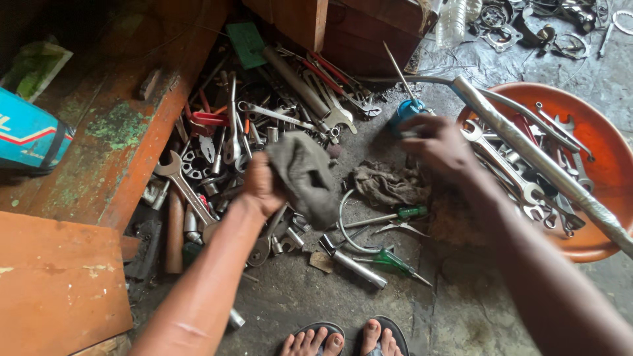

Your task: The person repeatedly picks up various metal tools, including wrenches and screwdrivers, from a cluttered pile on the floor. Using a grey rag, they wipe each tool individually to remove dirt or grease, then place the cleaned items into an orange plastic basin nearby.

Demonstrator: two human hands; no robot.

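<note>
- Gripping a crumpled grey rag (pixel 304 175), the left hand (pixel 262 184) has its fingers clenched into the cloth, which hangs over a heap of tools on the floor.
- Right hand (pixel 440 144) reaches toward a blue oil can (pixel 403 112) with a thin upright spout; the fingers curl downward near the can, but whether they grasp anything cannot be told.
- Orange basin (pixel 610 165), right of the right hand, holds several steel wrenches (pixel 491 155) and other metal pieces lying crosswise.
- A long grey pipe (pixel 541 161) lies slantwise across the basin, over its contents and beyond its rim.
- Loose tool heap (pixel 224 151) on the floor, not contained: open-ended spanners, sockets, red-handled pliers.
- A second dirty rag (pixel 389 184) lies on the concrete between the two hands.
- Green-handled screwdrivers (pixel 395 262) lie on the floor below that rag, near a short metal tube.
- Red wooden bench (pixel 119 151), worn and stained green, borders the heap on the left.
- Blue box (pixel 30 135) rests on the bench; contents not visible.
- Two sandalled feet (pixel 346 339) show at the bottom edge.
</note>
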